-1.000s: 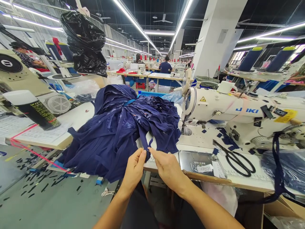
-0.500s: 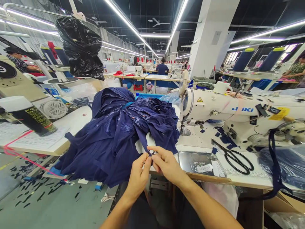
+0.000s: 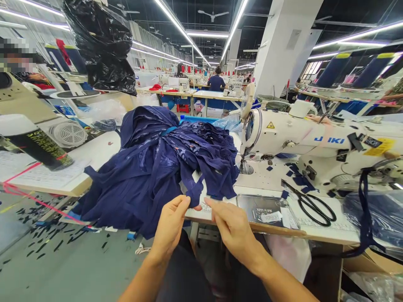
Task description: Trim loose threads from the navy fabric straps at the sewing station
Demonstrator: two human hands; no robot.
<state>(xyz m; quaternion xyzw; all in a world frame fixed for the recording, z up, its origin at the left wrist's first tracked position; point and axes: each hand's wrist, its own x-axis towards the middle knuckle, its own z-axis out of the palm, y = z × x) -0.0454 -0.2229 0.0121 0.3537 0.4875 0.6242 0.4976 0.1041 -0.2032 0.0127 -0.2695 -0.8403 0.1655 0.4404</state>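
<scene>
A large heap of navy garments (image 3: 138, 167), gathered with a blue tie, covers the middle of the table. From its front edge a strip of navy fabric (image 3: 195, 193) reaches toward me. My left hand (image 3: 168, 226) pinches the end of that strip between thumb and fingers. Just right of it, my right hand (image 3: 233, 226) is apart from the cloth, with its index finger stretched toward the strip and no object visible in it; its other fingers are partly curled. Both hands are over the table's front edge.
A white sewing machine (image 3: 289, 134) stands at right. Before it lie a metal tray (image 3: 252, 205) with labels, black scissors (image 3: 315, 207) and navy scraps (image 3: 299, 178). At left are a spray can (image 3: 39, 147) and a pink cord (image 3: 31, 196). A black plastic bag (image 3: 103, 46) hangs above.
My right hand has come off the fabric and moved right. My left hand has shifted slightly left, still pinching the strip, whose end now shows spread out. The view has shifted slightly.
</scene>
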